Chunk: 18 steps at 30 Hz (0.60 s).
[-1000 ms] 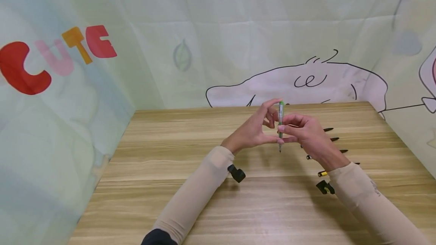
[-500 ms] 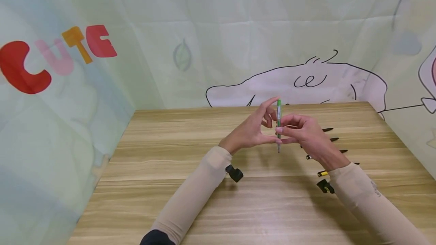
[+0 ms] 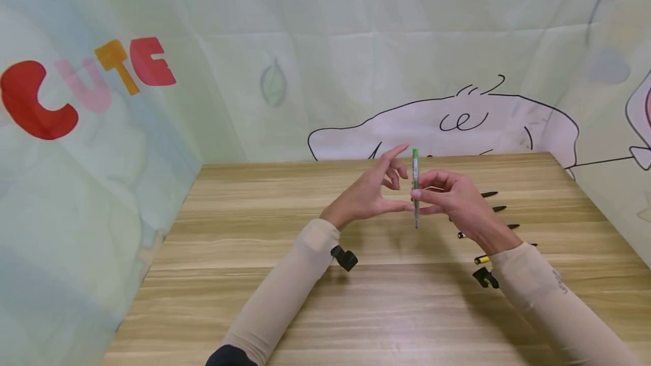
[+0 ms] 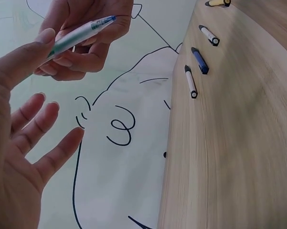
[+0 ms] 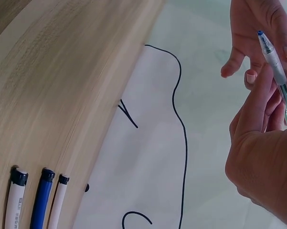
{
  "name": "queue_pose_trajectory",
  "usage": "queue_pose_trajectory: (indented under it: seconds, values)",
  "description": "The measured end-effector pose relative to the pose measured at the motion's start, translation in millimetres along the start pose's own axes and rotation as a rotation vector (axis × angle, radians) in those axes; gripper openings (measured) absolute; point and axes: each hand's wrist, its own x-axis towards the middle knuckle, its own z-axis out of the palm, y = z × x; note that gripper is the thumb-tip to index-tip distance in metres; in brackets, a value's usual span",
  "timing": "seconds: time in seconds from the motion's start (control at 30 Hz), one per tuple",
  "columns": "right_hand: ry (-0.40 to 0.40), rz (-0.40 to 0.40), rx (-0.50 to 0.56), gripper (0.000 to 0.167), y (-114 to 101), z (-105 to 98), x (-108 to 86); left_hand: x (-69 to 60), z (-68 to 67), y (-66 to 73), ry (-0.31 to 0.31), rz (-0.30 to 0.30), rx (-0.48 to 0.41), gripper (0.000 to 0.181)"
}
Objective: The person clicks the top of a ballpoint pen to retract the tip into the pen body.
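Observation:
My right hand (image 3: 465,205) pinches a slim pen (image 3: 415,169) with a green upper end, holding it upright above the table. In the left wrist view the pen (image 4: 81,37) shows a pale grip section and a blue tip. My left hand (image 3: 362,195) is just left of it, with the index finger stretched upward, away from the pen's top. Its thumb lies at the pen's lower part; whether it touches cannot be told. The right wrist view shows the pen (image 5: 273,59) between the right thumb and fingers.
On the table (image 3: 244,242) to the right lie several pens in a row, partly hidden by the right hand: a yellow one (image 3: 481,260), a blue one (image 4: 200,61) and white ones (image 4: 191,82). A printed cloth (image 3: 285,44) hangs behind the table.
My left index finger has come off the pen's top and the left hand has drawn slightly left. The pen shifted a little left; the right hand stays almost still.

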Motion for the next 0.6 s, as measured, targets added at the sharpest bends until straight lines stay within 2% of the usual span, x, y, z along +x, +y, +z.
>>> queue_pose_trajectory:
  seconds: [0.23, 0.43, 0.6]
  values:
    - [0.012, 0.0, -0.04, 0.037, 0, -2, -0.2, -11.8, -10.9, 0.4, 0.01, -0.049, -0.005, 0.094]
    - [0.016, -0.01, -0.085, 0.035, 4, -7, -0.5, -28.7, -23.9, -0.9, 0.025, -0.051, 0.039, 0.075]
    - [0.024, 0.0, -0.121, 0.034, 6, -12, -1.9, -45.3, -33.6, -3.2, 0.043, -0.068, 0.066, 0.066]
